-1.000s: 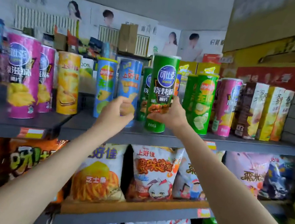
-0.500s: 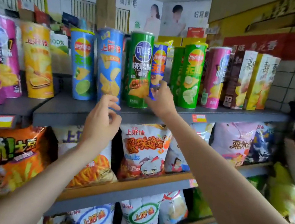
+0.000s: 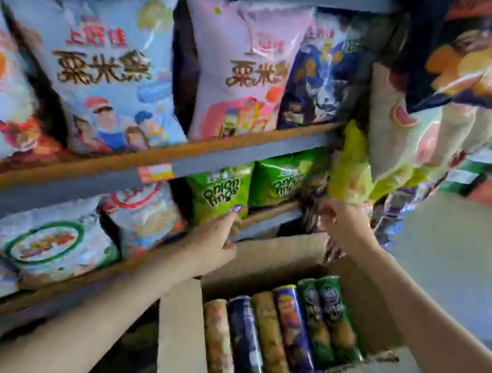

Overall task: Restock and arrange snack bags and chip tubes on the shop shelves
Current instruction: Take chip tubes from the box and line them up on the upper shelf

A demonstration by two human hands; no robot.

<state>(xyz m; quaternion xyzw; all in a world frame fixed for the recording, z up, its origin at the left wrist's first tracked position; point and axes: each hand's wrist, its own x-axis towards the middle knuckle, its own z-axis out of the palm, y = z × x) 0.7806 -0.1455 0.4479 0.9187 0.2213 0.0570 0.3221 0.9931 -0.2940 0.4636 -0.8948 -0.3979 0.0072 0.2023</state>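
The frame was smeared by motion, so fine detail was hard to read. An open cardboard box [image 3: 361, 308] sat in the lower middle of the frame, below the shelves, with six chip tubes [image 3: 280, 337] lying side by side in it: an orange-tan one at the left, then a dark blue, a tan, a purple and two green ones at the right.

The left hand [image 3: 215, 240] reached in from the lower left and hovered at the box's far left edge, just below the green onion-ring bags [image 3: 220, 191]; its fingers lay loosely spread and gripped nothing. The right hand [image 3: 344, 220] came in from the lower right, above the box's far flap, with its fingers curled at the lower edge of a yellow-green snack bag [image 3: 353, 169] hanging at centre right; the blur left it unclear whether it actually pinched the bag.

Large snack bags stood on the grey shelf [image 3: 244, 153] across the upper half: a pale blue one [image 3: 107, 70] at upper left, a pink one [image 3: 245, 71] at upper centre. White bags [image 3: 43, 246] filled the shelf at lower left.
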